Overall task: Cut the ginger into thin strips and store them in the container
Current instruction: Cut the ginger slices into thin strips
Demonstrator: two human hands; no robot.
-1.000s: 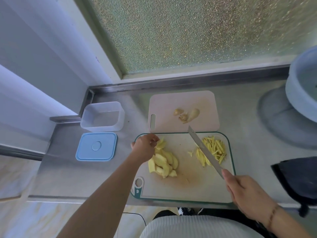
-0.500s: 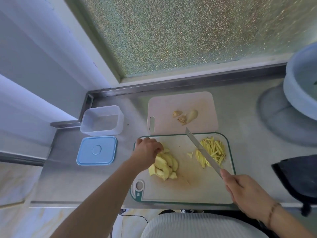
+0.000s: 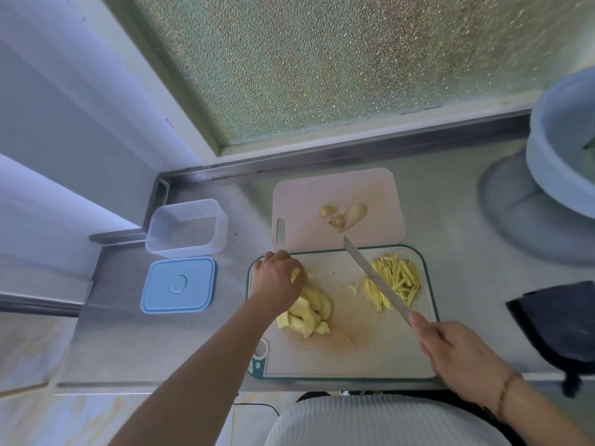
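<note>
We are midway through the cutting. Our left hand (image 3: 277, 278) sits on the far end of the heap of ginger slices (image 3: 307, 312), fingers curled down over the top pieces; it seems to be pinching one slice, though the fingertips are hidden under the hand, so we cannot tell for sure how firm that grip is. The rest of the heap trails from this grip back toward our body, on the green-rimmed cutting board (image 3: 354, 358).

Our right hand (image 3: 457, 358) is clamped round the handle of the knife (image 3: 375, 280), the grip tight, the handle itself buried in the fist. From this grip the blade runs away and to the left, slanting above the board, and its middle crosses the pile of finished ginger strips (image 3: 397, 280), which lies just beyond the knuckles. One small offcut (image 3: 353, 288) rests on the left of the blade.

The container (image 3: 186, 227) stands open and holds no ginger, well to the left of the left-hand grip on the table (image 3: 457, 239), with its blue lid (image 3: 178, 284) nearer us. A second board (image 3: 338, 194) beyond carries a few ginger scraps (image 3: 344, 214).

We judge the step to be fetching the next slices. The next move calls for laying a few flat in the bare patch between the two grips, steadying them with tucked fingertips, and bringing the blade down in narrow cuts. Storing comes later.
</note>
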